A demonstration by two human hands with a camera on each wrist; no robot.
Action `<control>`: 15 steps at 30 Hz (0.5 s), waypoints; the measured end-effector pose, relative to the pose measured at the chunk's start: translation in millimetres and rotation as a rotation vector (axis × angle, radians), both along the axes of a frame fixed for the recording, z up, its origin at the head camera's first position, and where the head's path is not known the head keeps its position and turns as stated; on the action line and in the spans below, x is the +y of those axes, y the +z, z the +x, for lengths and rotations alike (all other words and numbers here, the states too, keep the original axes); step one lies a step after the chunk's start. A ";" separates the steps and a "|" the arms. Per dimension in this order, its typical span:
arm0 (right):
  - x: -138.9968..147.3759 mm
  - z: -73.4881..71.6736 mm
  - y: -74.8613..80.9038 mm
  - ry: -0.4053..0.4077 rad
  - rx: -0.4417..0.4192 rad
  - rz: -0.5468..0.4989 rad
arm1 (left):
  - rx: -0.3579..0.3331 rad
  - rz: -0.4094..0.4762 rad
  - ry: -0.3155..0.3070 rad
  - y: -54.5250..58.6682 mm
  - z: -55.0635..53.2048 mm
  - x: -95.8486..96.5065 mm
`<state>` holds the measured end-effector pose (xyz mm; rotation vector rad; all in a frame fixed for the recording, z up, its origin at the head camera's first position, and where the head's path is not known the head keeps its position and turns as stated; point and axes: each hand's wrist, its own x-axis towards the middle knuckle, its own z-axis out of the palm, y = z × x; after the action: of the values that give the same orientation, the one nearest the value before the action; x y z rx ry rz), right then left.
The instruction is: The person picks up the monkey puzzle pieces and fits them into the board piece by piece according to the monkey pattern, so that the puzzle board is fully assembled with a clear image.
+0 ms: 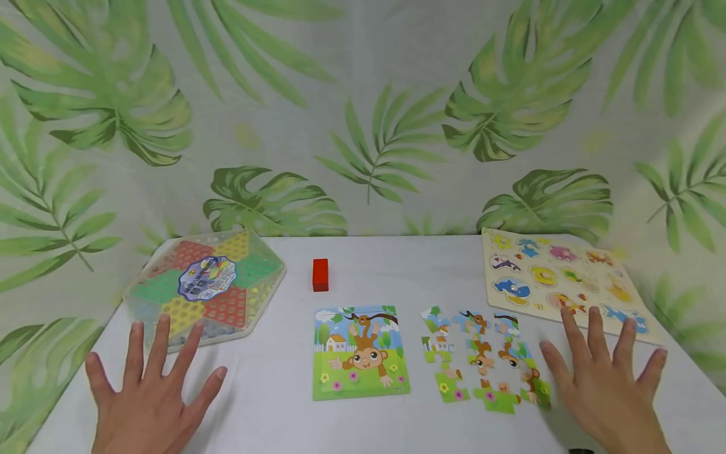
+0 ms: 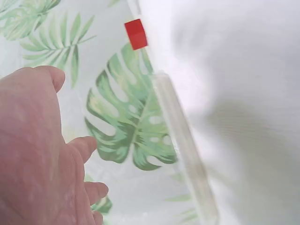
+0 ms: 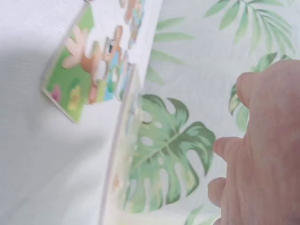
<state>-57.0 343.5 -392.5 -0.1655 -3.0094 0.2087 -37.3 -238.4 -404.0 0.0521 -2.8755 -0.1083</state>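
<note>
My left hand point(image 1: 149, 403) is spread with straight fingers near the front left, holding nothing. Just beyond its fingertips lies a hexagonal Chinese checkers board point(image 1: 184, 309) with coloured triangles and a round label. My right hand point(image 1: 609, 384), also spread and empty, is at the front right, beside loose jigsaw pieces point(image 1: 499, 400) of a monkey picture. A wooden peg puzzle board point(image 1: 533, 299) with animal shapes lies past its fingertips. In the middle is a square monkey picture board point(image 1: 361, 378). Both wrist views show the hands with extended fingers, apart from the things around them.
A small red block point(image 1: 320, 275) stands behind the picture board. White cloth covers the table point(image 1: 272, 416). A leaf-patterned curtain point(image 1: 397, 82) hangs behind it and down both sides. A small dark object point(image 1: 581, 451) shows at the bottom edge by the right hand.
</note>
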 end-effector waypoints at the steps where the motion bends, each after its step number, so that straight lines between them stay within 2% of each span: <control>1: 0.5 -0.8 1.6 -0.001 0.010 0.000 | 0.005 0.006 -0.005 2.8 -0.4 1.0; 5: -1.6 -4.6 11.9 0.030 0.036 -0.012 | 0.010 0.033 -0.037 12.9 -2.9 3.2; 9: -8.4 -10.2 24.0 0.126 0.083 -0.038 | 0.045 0.099 -0.140 17.1 -10.2 5.2; 12: -15.6 -16.6 33.2 0.188 0.098 -0.046 | 0.117 0.193 -0.257 22.6 -20.9 12.7; 15: -26.1 -24.7 41.8 0.245 0.086 -0.056 | 0.099 0.315 -0.313 29.0 -32.1 27.9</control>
<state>-81.8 317.4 -350.7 0.2036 -2.9326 0.3139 -69.4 -210.5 -375.0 -0.3342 -2.7176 -0.6037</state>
